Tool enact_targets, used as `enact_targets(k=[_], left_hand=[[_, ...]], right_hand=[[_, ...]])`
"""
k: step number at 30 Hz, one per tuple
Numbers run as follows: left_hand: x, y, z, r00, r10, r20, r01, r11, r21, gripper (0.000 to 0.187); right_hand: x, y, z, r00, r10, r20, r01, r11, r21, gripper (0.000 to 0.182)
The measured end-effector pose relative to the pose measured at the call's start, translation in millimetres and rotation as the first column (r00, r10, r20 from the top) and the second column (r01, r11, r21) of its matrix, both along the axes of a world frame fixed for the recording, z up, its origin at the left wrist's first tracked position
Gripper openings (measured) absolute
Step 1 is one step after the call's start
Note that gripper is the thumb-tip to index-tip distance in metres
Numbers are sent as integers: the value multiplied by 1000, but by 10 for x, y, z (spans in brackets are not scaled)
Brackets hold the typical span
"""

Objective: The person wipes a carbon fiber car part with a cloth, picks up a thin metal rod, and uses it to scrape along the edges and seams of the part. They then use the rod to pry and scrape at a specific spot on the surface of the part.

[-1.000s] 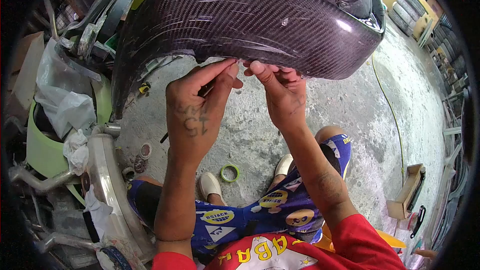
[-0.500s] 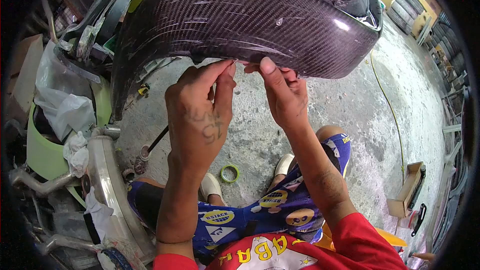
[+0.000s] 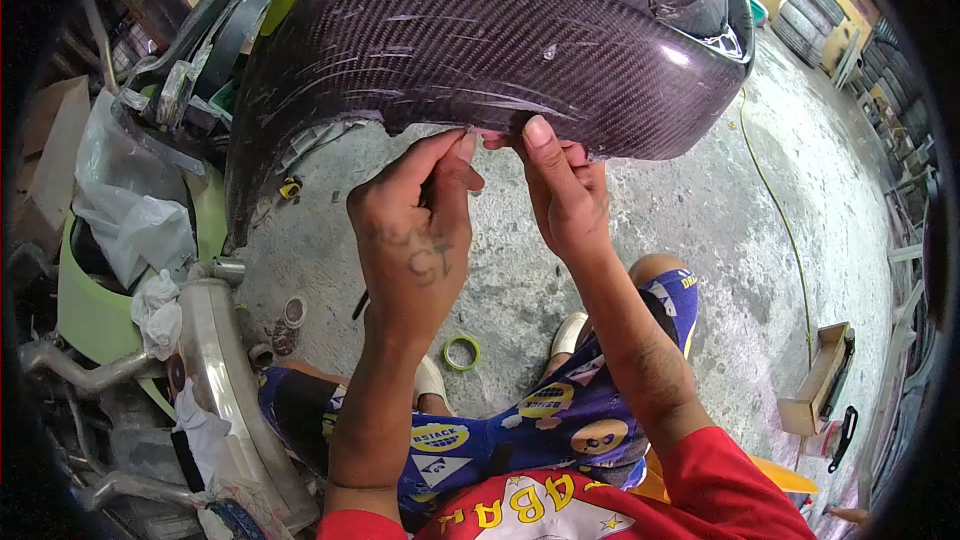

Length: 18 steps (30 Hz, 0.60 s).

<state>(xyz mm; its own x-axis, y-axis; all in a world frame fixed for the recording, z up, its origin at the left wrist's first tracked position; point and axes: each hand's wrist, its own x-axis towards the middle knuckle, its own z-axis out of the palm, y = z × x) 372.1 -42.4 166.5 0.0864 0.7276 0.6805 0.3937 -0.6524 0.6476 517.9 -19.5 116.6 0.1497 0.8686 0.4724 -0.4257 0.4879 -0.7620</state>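
Observation:
A dark carbon-fibre weave car body panel (image 3: 470, 40), scratched and glossy, hangs across the top of the view. My right hand (image 3: 568, 185) grips its lower edge, thumb on the outer face and fingers curled behind. Just left of it, my left hand (image 3: 415, 215) is closed, its thumb and forefinger pinched right at the same edge. What the pinch holds is too small to make out. A thin black stick (image 3: 361, 304) pokes out below my left hand, mostly hidden behind the wrist.
A green tape roll (image 3: 462, 352) lies on the concrete floor (image 3: 690, 240) between my feet. At left are a silver muffler (image 3: 215, 360), pipes and a plastic bag (image 3: 125, 210). A hose (image 3: 775, 200) and an open cardboard box (image 3: 815, 380) are on the right; tyres (image 3: 808, 15) stand beyond.
My left hand has shifted slightly right and down, still pinched at the edge. The black stick moved right with it, now mostly hidden. The right hand keeps its grip.

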Motion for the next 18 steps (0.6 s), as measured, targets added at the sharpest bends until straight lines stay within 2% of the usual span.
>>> enact_targets(k=[1, 2, 4, 8, 11, 13, 16, 18], left_hand=[[15, -28, 40, 998, -27, 56, 35, 990, -138, 19], [29, -41, 45, 998, -28, 56, 35, 990, -136, 19], [52, -53, 59, 982, -53, 183, 101, 960, -260, 22], [103, -22, -19, 976, -70, 207, 119, 965, -235, 24], [132, 15, -98, 945, -112, 307, 196, 946, -259, 26], [136, 74, -168, 935, -159, 318, 225, 957, -182, 24], [122, 32, -147, 912, -139, 385, 245, 938, -243, 26], [96, 34, -134, 935, -137, 328, 213, 954, -209, 26]], right_hand=[[13, 1, 2, 1000, -1, 0, 1, 1000, 3, 35], [29, -2, -1, 1000, 5, 11, -5, 1000, -4, 35], [41, 0, 3, 1000, 11, 21, -11, 1000, -8, 34], [55, 8, 22, 1000, 8, -6, -8, 1000, 12, 31], [56, 14, 31, 1000, 1, -19, 0, 999, 43, 30], [58, 16, 32, 1000, -2, -24, 3, 999, 49, 29], [56, 20, 23, 999, -9, -38, 11, 999, 54, 28], [61, 34, 7, 999, -3, -37, 5, 998, 67, 28]])
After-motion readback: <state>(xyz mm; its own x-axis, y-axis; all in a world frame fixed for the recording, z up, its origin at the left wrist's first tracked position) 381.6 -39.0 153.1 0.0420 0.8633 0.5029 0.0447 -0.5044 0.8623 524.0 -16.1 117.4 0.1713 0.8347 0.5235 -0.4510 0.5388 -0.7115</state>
